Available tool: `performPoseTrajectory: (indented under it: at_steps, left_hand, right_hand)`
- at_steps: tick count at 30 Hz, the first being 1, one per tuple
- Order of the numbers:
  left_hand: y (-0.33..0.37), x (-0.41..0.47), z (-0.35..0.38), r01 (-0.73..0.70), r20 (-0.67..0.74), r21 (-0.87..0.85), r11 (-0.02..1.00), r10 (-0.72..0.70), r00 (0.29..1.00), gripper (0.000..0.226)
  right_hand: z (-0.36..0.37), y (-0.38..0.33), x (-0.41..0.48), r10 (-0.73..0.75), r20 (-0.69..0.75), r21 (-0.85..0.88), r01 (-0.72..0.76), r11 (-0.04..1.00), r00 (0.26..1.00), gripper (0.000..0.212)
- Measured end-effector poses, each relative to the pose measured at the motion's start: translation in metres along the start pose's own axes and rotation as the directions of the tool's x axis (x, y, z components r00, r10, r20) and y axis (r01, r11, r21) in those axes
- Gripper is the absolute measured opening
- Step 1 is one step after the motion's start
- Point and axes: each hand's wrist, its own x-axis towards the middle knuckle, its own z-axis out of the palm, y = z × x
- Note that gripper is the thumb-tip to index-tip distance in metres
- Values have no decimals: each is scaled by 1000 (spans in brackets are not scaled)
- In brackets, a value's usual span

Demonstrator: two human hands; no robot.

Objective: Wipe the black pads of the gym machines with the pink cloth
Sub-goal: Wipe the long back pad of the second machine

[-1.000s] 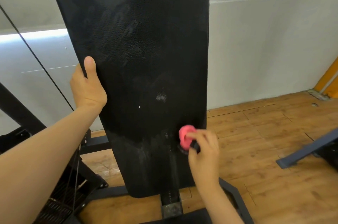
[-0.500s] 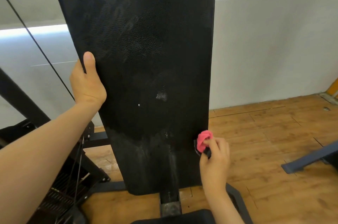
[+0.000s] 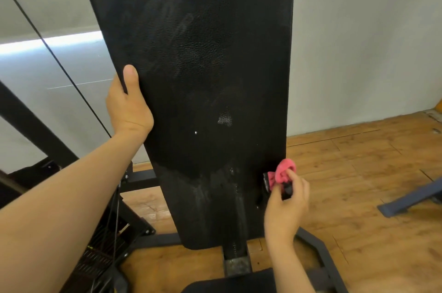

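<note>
At the far left a thin black cable (image 3: 59, 65) runs diagonally past the machine's frame. Next to it, the left hand (image 3: 129, 106) grips the left edge of the upright black back pad (image 3: 203, 77), thumb flat on the front face and fingers hidden behind. The pad shows dull smears across its upper part, a shiny patch near the centre and pale streaks low down. At its lower right edge sits the pink cloth (image 3: 283, 171), bunched into a small wad and pinched in the curled fingers of the right hand (image 3: 284, 206), above the wooden floor (image 3: 358, 173). Wadded so tightly, the cloth probably covers little per stroke, so smears could be missed. Working at the very edge, it may also slip off the pad.
</note>
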Motion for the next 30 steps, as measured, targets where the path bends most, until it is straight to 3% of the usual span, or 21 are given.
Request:
performPoseTrajectory:
  at_steps: [4,8,12,14,19,24,30]
  left_hand:
    - [-1,0,-2,-12,24,-1,1000,12,1000,44]
    - [-3,2,-3,-30,30,9,1000,30,999,51]
    - [-3,2,-4,-30,31,22,999,30,999,53]
    - [-3,2,-5,-34,41,24,999,33,999,54]
    - [-5,3,-5,-37,54,8,999,36,998,53]
    - [-7,4,-5,-41,70,0,999,41,997,55]
    - [-5,3,-4,-27,84,-26,999,29,996,53]
  right_hand:
    - [38,-14,-49,41,-3,-36,-42,998,999,29]
    - [69,-21,-105,26,152,-148,-4,989,988,39]
    - [70,-19,-117,-5,279,-150,49,987,960,41]
    - [59,-28,-104,-25,252,-85,48,995,967,43]
    - [45,-64,-35,-79,-85,60,84,995,993,33]
    - [66,-59,-35,-95,-90,-122,83,989,991,41]
    - [70,-50,-78,-50,13,-169,52,984,999,33]
